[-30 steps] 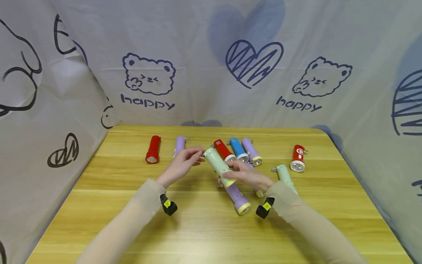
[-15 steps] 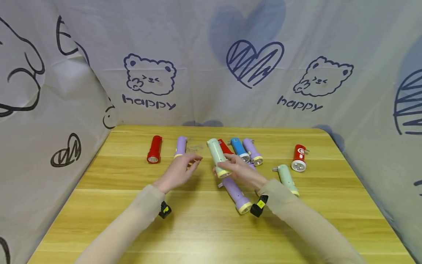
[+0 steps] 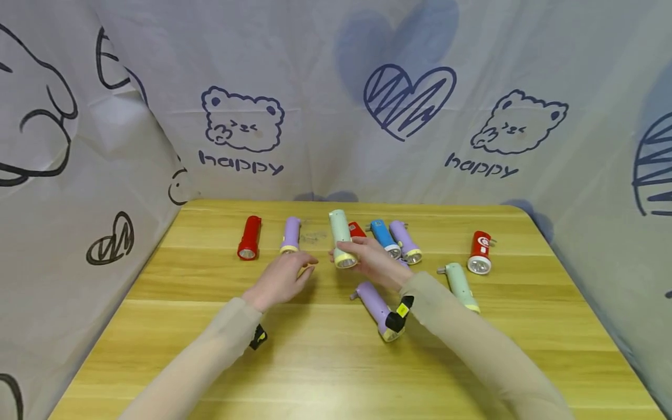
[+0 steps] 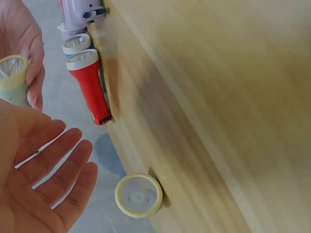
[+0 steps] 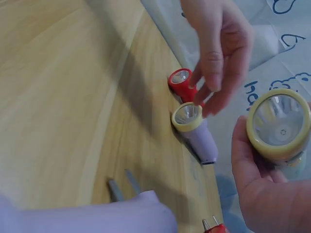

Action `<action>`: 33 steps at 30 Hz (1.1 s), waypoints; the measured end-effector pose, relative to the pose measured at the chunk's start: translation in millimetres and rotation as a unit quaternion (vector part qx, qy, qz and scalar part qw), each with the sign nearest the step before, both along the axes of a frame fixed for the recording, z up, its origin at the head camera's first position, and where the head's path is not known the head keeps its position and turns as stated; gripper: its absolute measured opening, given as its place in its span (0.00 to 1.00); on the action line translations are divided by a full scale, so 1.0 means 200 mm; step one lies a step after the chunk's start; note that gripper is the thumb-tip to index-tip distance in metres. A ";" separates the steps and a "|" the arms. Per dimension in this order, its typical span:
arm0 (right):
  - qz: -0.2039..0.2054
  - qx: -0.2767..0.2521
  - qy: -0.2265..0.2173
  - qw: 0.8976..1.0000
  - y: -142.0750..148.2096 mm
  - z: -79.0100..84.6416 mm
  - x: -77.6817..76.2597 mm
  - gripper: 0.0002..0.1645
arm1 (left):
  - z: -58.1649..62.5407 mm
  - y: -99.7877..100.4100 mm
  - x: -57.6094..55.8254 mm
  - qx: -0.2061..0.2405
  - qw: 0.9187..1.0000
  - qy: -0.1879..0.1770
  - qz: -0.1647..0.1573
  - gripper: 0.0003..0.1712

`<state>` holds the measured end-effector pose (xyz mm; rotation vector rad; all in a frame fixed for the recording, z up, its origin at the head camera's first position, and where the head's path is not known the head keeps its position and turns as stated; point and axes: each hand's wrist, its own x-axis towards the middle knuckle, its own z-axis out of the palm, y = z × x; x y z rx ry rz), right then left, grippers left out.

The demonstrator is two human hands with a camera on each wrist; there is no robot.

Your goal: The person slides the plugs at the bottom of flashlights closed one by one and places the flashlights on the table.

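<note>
In my right hand (image 3: 370,259) I grip a mint green flashlight (image 3: 340,230) with a cream rim, lens end toward me; the right wrist view shows its lens (image 5: 279,124) close up, fingers around the body. My left hand (image 3: 280,280) holds nothing, its fingers loosely extended, as the left wrist view of the palm (image 4: 43,170) shows. Just beyond the left hand lies a purple flashlight (image 3: 291,233). Behind the held one, a red flashlight (image 3: 356,229) is partly covered. A second purple flashlight (image 3: 374,303) with prongs out lies below my right wrist.
On the wooden table (image 3: 325,373), a red flashlight (image 3: 249,238) lies at the back left. A blue flashlight (image 3: 384,238) and a purple one (image 3: 404,240) lie back centre. At right are a green flashlight (image 3: 459,286) and a red-and-white one (image 3: 480,252). A printed cloth (image 3: 325,128) hangs behind.
My right hand has carried the green flashlight away from me and turned it more upright in view. My left hand has let go of its tail end and drawn back slightly.
</note>
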<state>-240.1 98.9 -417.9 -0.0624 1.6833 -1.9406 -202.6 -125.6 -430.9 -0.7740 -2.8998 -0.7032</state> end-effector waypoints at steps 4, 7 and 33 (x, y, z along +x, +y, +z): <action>-0.015 0.011 -0.007 1.000 -0.05 0.02 -0.06 0.33 | -0.01 -0.01 0.00 -0.003 1.000 -0.006 0.001 0.14; -0.023 0.024 -0.006 0.999 -0.08 0.03 -0.10 0.35 | -0.01 -0.02 0.00 -0.001 1.000 -0.015 0.002 0.15; -0.021 0.290 0.114 0.950 -0.23 -0.10 -0.26 0.28 | -0.05 -0.07 0.03 -0.078 0.994 -0.071 -0.015 0.13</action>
